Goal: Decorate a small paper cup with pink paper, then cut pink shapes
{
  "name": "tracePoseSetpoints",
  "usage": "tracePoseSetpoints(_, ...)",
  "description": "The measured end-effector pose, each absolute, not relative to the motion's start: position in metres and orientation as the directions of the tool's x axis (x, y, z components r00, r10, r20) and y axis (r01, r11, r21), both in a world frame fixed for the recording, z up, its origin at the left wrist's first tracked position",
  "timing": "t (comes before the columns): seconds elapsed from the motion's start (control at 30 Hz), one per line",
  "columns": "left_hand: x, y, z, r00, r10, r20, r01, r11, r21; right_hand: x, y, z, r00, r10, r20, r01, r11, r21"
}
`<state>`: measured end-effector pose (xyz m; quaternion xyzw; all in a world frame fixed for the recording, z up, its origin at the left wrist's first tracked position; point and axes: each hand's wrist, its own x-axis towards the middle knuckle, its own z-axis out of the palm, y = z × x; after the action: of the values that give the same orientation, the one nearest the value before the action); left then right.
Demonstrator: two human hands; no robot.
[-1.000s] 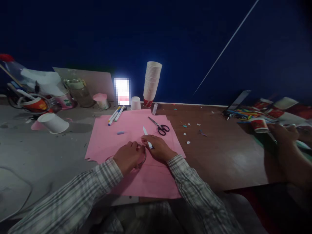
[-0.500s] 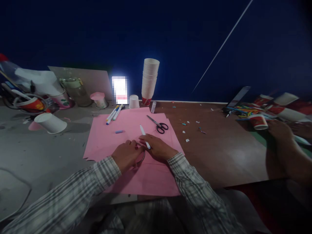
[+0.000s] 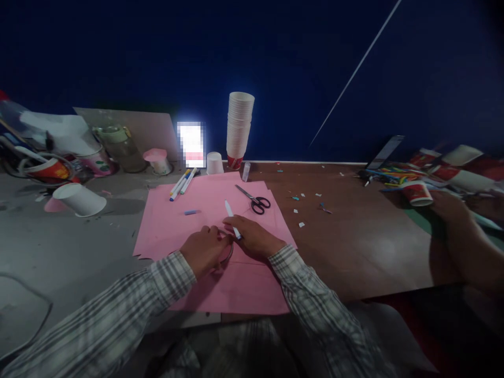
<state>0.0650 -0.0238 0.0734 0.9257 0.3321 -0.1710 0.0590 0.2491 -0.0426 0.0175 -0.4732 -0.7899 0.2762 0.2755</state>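
Note:
On the pink paper (image 3: 165, 226), my left hand (image 3: 205, 251) has its fingers closed over a thin grey ring (image 3: 229, 254), pressing it flat. Most of the ring's left side is hidden under those fingers. My right hand (image 3: 255, 236) grips a white marker (image 3: 231, 216), whose body slants up and away from the fingers. Its fingertips come close to the ring and to my left hand. A small blue marker cap (image 3: 191, 212) lies ahead of my left hand. Black-handled scissors (image 3: 255, 202) rest beyond my right hand.
Several markers (image 3: 182, 185) lie at the paper's back left. A tall stack of paper cups (image 3: 239, 126) stands behind it. At left lies a tipped white cup (image 3: 81, 199). Paper scraps (image 3: 301, 224) dot the brown table. A co-worker's hand (image 3: 451, 207) holds a red cup (image 3: 417, 193).
Both hands keep nearly the same pose at the ring. The whole view has shifted slightly.

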Motion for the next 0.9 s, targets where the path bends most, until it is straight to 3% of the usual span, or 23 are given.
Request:
tracePoseSetpoints(0.73, 0.075, -0.025, 0.088, 0.665, 0.636, -0.392, 0.683, -0.73, -0.025, 0.247, -0.045, 0.022, -0.408, 0.895, 0.182, 0.626, 0.419, -0.658)
tracePoseSetpoints(0.9, 0.081, -0.03, 0.094, 0.711, 0.621, -0.331, 0.656, -0.755, -0.008, 0.248, -0.044, 0.017, -0.418, 0.882, 0.219, 0.603, 0.45, -0.659)
